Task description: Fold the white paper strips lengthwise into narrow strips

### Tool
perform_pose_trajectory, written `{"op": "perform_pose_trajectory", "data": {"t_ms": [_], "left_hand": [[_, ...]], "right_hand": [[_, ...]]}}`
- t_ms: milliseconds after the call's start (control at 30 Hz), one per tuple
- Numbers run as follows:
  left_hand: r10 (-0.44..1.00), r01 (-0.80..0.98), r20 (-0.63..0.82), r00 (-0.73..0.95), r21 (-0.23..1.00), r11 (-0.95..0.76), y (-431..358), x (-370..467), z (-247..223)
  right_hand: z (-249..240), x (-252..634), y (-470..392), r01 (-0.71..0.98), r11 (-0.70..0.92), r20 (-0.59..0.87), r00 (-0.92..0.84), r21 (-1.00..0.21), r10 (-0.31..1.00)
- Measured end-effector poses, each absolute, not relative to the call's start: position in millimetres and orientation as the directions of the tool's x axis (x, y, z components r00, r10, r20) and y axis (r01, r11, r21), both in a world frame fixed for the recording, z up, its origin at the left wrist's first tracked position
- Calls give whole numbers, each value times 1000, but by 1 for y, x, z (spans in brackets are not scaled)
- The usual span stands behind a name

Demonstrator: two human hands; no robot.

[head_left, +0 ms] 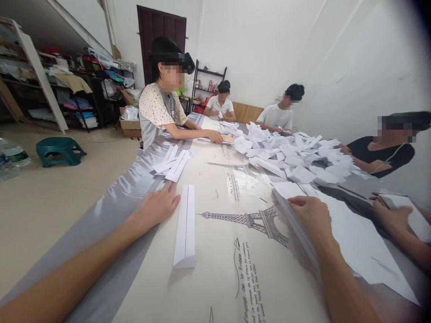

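Observation:
A folded white paper strip (185,229) lies lengthwise on the printed table cover (215,197), in front of me. Just left of its far end, my left hand (161,202) rests on the cover with its fingers apart, holding nothing. On the right, my right hand (311,214) has its fingers pinched at the top edge of a stack of white sheets (296,231). Several more folded strips (175,163) lie beyond my left hand. Loose white sheets (360,233) are spread to the right of my right hand.
A big heap of folded papers (286,154) covers the table's far right. Several people sit or stand around the table; one person's hands (393,215) hold paper at the right edge. A green stool (60,151) stands on the floor at left.

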State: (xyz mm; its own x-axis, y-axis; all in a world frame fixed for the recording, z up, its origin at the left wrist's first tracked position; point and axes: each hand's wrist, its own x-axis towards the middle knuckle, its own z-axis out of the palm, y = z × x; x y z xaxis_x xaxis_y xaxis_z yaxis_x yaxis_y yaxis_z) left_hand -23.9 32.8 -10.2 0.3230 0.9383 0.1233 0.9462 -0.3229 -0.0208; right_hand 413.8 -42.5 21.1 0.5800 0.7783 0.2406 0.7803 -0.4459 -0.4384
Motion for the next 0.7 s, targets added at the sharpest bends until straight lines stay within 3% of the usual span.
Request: {"op": "perform_pose_trajectory", "data": {"t_ms": [300,700], "left_hand": [[928,939,142,344,-52,-340,34,-24,-11],[931,942,144,334,-30,-333,34,-24,-10]], "right_hand": [[18,419,-41,740,-385,268,595,-552,758],[16,423,-40,746,-318,349,586,-585,731]]}}
